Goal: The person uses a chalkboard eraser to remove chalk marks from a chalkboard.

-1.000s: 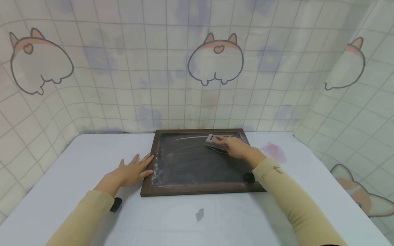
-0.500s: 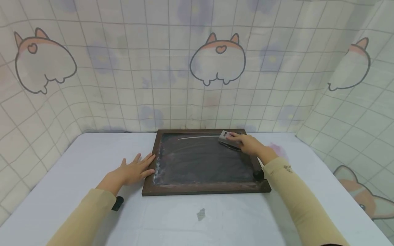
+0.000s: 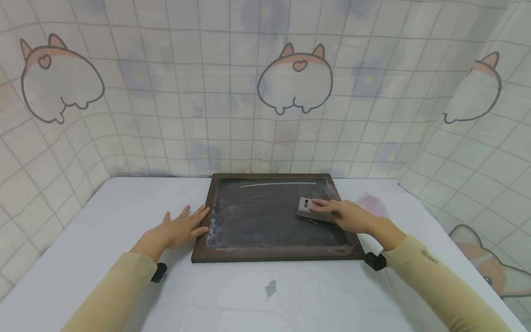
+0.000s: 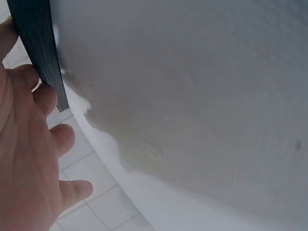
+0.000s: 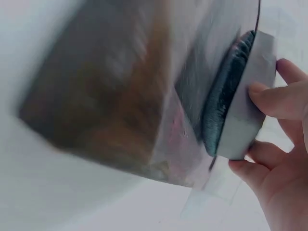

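A chalkboard in a brown wooden frame lies on the table. Its dark face carries pale smears and one thin white chalk line near the far edge. My right hand grips a grey chalkboard eraser over the right part of the board. In the right wrist view, thumb and fingers hold the grey back of the eraser, and its dark felt pad faces the board. My left hand rests with spread fingers, fingertips at the board's left frame.
The white table has a grey-green patch in front of the board and a pink stain to its right. A grid-patterned curtain with cartoon corgis hangs behind and at both sides.
My right hand has carried the eraser right along the chalk line, then down toward the near side, uncovering the line's right end. The left hand stays at the frame.
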The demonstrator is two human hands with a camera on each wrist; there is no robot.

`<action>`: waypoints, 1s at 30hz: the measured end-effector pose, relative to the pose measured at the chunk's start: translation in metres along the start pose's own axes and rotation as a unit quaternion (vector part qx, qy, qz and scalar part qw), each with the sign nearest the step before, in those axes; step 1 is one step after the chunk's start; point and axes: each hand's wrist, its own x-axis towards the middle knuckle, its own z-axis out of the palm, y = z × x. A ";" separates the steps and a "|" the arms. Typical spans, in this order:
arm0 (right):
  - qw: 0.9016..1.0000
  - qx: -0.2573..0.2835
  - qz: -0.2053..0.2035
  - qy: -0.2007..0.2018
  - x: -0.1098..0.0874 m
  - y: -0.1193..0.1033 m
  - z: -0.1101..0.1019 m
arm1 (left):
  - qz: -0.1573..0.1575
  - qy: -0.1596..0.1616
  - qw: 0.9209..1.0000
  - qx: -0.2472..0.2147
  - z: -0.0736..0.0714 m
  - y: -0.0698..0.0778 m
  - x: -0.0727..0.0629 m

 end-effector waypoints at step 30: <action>0.987 -0.114 0.116 0.010 0.075 -0.009 0.000 | 0.003 -0.003 1.000 -0.001 -0.002 -0.001 0.001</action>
